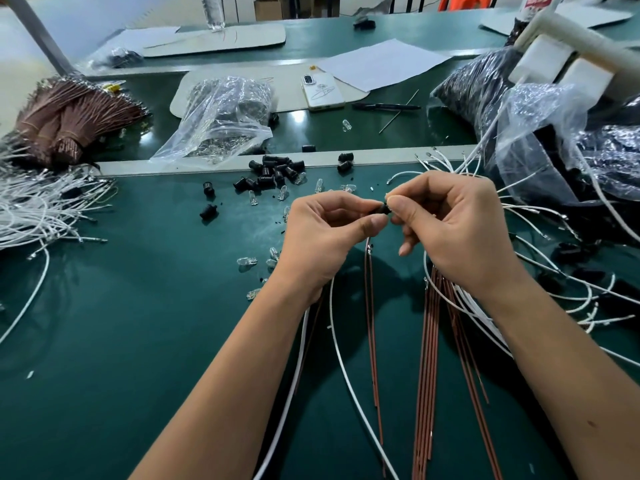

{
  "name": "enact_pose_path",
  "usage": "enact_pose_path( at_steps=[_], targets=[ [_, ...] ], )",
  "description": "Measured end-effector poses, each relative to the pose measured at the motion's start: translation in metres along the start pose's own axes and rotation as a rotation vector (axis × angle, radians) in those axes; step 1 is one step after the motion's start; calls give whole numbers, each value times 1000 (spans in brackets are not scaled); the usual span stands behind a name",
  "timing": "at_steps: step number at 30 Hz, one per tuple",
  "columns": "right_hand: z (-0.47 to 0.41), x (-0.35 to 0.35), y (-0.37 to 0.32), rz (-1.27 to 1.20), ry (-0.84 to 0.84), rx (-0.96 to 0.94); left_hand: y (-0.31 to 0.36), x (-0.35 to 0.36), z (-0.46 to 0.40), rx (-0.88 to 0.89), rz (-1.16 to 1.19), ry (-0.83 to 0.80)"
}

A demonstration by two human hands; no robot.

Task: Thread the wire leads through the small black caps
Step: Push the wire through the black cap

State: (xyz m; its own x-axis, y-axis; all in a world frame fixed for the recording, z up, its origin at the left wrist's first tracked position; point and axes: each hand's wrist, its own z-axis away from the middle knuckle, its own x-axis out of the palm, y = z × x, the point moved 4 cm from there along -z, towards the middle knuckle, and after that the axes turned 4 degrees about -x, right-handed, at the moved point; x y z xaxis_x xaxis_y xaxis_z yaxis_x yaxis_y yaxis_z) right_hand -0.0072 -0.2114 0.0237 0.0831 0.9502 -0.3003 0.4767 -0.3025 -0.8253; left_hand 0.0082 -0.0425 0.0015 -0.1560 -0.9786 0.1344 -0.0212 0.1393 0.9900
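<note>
Both hands, left hand [325, 233] and right hand [450, 223], pinch a mostly hidden black cap [380, 208]; wire entry unclear.

Words on bottle label [536, 3], far right: red, too blurred to read.
Phone [322, 90] back: a drawing, no words.
</note>
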Motion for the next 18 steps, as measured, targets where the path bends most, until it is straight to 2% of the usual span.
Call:
enact_pose_path(
  at_steps=[5, 10, 15, 18],
  targets=[
    [-3, -4, 4, -145, -54, 108, 1, 1, 1, -3, 9, -42],
    [0, 0, 1, -23, 6, 44, 3, 1, 0, 53, -79, -21],
    [-2, 0, 1, -185, -20, 86, 6, -1, 2, 55, -15, -37],
    [-1, 1, 1, -170, -47, 82, 5, 0, 2, 73, -36, -30]
  ],
)
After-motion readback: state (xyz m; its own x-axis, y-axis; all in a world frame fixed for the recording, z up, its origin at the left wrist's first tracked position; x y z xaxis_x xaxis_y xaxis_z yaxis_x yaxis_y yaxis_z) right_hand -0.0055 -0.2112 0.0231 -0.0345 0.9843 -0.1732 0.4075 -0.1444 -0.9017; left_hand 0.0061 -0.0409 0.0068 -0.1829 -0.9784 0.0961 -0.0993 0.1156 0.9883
